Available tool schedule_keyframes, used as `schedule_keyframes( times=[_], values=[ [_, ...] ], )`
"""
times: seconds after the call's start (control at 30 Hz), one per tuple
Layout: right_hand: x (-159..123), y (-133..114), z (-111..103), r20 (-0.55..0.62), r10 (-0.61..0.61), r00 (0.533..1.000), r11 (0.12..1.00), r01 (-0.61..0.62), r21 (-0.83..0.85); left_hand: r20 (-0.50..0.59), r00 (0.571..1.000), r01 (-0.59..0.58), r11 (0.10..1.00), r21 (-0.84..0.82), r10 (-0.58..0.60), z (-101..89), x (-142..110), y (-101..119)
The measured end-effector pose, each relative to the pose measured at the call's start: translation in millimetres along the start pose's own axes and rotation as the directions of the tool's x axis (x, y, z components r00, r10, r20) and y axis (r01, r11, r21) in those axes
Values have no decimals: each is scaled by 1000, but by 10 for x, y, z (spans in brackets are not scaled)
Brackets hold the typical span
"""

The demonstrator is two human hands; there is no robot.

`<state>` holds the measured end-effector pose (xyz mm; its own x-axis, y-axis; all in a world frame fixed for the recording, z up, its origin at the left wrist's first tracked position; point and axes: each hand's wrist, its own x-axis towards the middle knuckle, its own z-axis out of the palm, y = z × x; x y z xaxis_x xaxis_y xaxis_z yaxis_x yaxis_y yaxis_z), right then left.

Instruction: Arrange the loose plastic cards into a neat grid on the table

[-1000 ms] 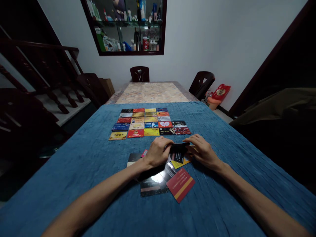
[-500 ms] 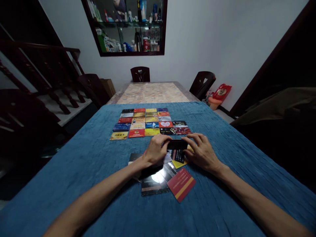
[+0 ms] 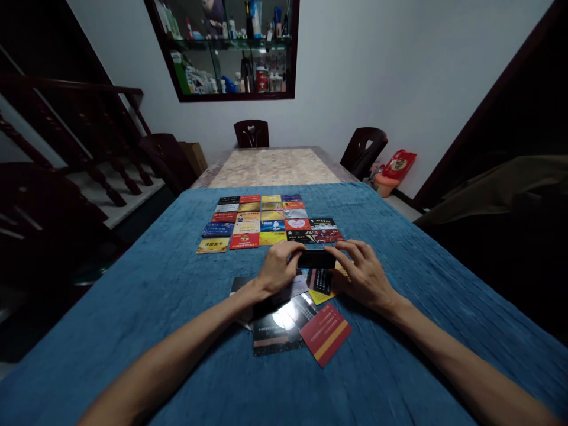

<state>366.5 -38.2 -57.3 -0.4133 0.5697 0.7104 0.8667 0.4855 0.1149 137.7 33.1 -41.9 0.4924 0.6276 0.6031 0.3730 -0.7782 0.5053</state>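
A black card (image 3: 316, 259) is held up on edge between my two hands, over a loose pile of cards. My left hand (image 3: 280, 267) pinches its left end, while my right hand (image 3: 361, 273) grips the right end with thumb and fingers. Beneath and in front lie overlapping cards: a red card with a gold stripe (image 3: 326, 334), a glossy black card (image 3: 273, 334) reflecting a light, and a yellow card (image 3: 320, 297) partly covered. Beyond my hands, several colourful cards sit edge to edge in rows, among them a red card (image 3: 244, 240) and a gold card (image 3: 213, 245).
A blue cloth (image 3: 168, 313) covers the near part of the table; the far tabletop (image 3: 275, 165) is patterned. Dark wooden chairs (image 3: 252, 134) stand around it. A glass-shelved cabinet (image 3: 235, 97) is set in the wall, and a red bag (image 3: 399, 164) sits at the right.
The black card and both hands have shifted very slightly left. The cards on the cloth lie as before.
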Motion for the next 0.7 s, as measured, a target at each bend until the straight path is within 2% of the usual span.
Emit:
schedule_keyframes(
  times=[0.2,0.43,0.7],
  values=[
    [11,24,-24,5,45,999,996,-46,79,3,999,-41,999,32,41,-12,-23,-25],
    [47,36,-68,20,50,999,993,-52,105,151,979,-163,974,157,140,-54,-24,19],
    [54,74,-81,29,34,999,994,-36,105,210,951,-273,936,221,227,-69,-6,16]
  ],
)
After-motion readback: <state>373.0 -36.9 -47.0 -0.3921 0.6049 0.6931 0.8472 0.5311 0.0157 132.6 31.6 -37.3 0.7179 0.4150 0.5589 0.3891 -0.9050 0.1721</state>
